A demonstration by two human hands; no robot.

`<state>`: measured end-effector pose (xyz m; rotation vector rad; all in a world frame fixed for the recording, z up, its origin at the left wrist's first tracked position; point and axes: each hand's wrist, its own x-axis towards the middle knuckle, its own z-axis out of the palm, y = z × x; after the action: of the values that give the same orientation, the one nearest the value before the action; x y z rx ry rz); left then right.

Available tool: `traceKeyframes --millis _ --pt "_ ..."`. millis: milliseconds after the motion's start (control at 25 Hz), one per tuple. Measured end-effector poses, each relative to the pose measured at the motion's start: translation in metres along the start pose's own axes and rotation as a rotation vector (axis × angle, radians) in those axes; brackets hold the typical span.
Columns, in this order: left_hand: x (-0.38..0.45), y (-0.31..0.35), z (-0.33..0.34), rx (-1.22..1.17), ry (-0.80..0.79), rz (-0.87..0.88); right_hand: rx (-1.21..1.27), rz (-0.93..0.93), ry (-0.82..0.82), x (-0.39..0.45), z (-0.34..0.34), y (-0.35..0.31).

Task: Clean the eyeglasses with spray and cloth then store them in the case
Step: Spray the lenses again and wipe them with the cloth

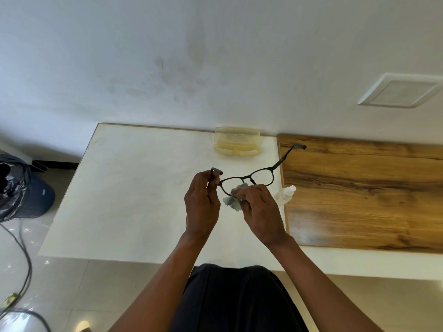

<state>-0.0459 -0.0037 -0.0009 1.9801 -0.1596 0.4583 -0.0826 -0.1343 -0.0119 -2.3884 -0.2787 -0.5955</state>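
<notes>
Black-framed eyeglasses (260, 173) hang in the air above the white table (134, 192), temples unfolded. My left hand (202, 202) pinches the left temple near its hinge. My right hand (261, 207) presses a pale green cloth (231, 202) against the left lens. A small clear spray bottle (286, 194) with a white cap lies on the table just right of my right hand. A translucent yellowish glasses case (236, 141) stands open at the table's far edge against the wall.
A wood-grain board (364, 188) covers the right part of the table. A bin lined with a black bag (16, 190) stands on the floor at the left, with cables (24, 259) below it. The wall rises just behind the table.
</notes>
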Motion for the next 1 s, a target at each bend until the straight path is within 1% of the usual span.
traceKeyframes --millis 240,360,480,560,760,1000 --pt "0.004 -0.002 -0.004 0.003 0.015 0.031 0.163 0.305 0.158 -0.011 -0.017 0.002" --pt "0.004 -0.002 -0.004 0.006 0.016 0.051 0.144 0.347 0.243 -0.01 -0.025 0.007" --pt "0.002 0.0 -0.003 0.006 0.014 0.076 0.027 0.333 0.283 0.0 -0.029 0.008" --pt "0.001 0.001 -0.002 -0.001 0.004 0.08 -0.065 0.281 0.262 0.007 -0.028 0.007" --pt "-0.001 0.001 -0.003 -0.001 0.003 0.09 -0.173 0.211 0.078 0.01 -0.019 0.006" --pt "-0.003 -0.002 -0.004 0.02 0.011 0.085 -0.352 0.176 0.044 0.001 -0.011 0.015"
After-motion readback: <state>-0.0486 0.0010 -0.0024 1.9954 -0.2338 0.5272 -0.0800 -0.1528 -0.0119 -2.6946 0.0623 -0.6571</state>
